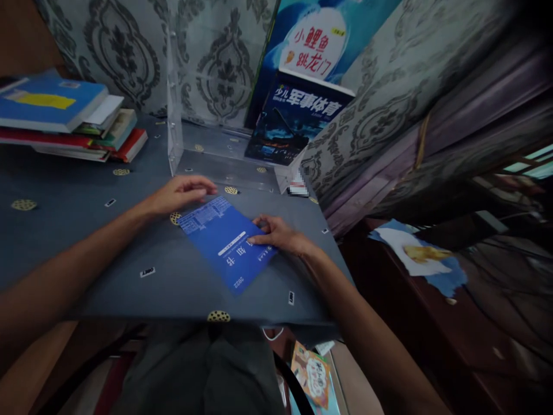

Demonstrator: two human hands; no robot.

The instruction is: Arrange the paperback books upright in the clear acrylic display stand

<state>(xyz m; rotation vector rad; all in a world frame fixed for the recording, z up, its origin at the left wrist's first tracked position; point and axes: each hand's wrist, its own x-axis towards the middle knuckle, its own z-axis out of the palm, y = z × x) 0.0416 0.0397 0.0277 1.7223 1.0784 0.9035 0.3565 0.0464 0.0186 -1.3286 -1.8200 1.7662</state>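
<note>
A blue booklet [216, 242] with white print and "2022" on its cover lies at a slant on the grey patterned tablecloth, its lettering turned away from upright. My right hand [280, 235] grips its right edge, thumb on top of the cover and the other fingers at the far side, partly hidden. Just beyond the booklet's far left corner, my left hand [185, 193] hovers with fingers stretched out, holding nothing. Past both hands stands a clear acrylic book stand [224, 167]. A dark blue military book [298, 118] leans in it, before a taller teal picture book [319, 40].
A stack of books [64, 115] sits at the back left. Patterned curtain fabric [125, 52] backs the table. To the right, a lower dark red surface [401, 311] carries a torn blue and white paper [410, 253]. Under the table edge lies an orange book [311, 374].
</note>
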